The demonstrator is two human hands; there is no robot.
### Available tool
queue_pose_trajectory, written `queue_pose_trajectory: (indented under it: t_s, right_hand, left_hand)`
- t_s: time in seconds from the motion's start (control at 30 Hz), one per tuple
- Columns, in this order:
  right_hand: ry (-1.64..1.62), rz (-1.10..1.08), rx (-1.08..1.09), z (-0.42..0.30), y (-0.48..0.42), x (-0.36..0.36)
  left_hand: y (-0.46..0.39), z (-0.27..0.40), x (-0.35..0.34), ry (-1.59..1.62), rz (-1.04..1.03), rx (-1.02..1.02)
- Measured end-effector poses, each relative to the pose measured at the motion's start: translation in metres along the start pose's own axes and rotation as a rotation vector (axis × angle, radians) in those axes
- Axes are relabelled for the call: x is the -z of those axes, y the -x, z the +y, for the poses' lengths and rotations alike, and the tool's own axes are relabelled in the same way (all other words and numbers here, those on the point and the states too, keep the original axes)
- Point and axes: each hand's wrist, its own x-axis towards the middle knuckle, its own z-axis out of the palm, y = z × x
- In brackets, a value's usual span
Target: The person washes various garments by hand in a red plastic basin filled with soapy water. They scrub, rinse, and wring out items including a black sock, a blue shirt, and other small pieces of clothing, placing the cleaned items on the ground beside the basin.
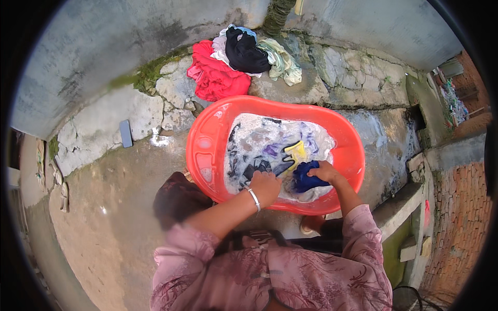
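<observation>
A red plastic tub [352,155] stands before me, holding sudsy water with soaking clothes. My right hand [324,172] grips a dark blue cloth [305,177] at the tub's near right part. My left hand [267,189], with a white bangle at the wrist, is over the near side of the water, beside a dark grey cloth [256,167]; its fingertips are partly hidden, so its hold is unclear. Between the hands and farther off float a yellow garment with dark edging [296,152] and a purple cloth [271,149].
Beyond the tub, a pile of red [221,79], black [245,52] and pale green clothes [282,62] lies on cracked concrete by a wall. A phone-like flat object [125,133] lies on the ledge at left. A low concrete wall [400,206] stands at right.
</observation>
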Motion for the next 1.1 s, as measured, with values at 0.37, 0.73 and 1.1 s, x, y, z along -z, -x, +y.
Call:
queue_pose_trajectory:
  t_s: [0.37,0.73,1.1]
  right_hand:
    - [-0.787,0.289,0.387,-0.148,0.211,0.095]
    - [-1.439,0.118,0.576,-0.159,0.237,0.069]
    - [-0.658,0.327,0.069,-0.051,0.107,-0.042]
  left_hand:
    - [-0.028,0.017,0.012,0.563,0.166,0.065]
    - [-0.041,0.025,0.034,1.923,0.123,0.09]
    - [-0.034,-0.005,0.064,2.645,0.278,-0.19]
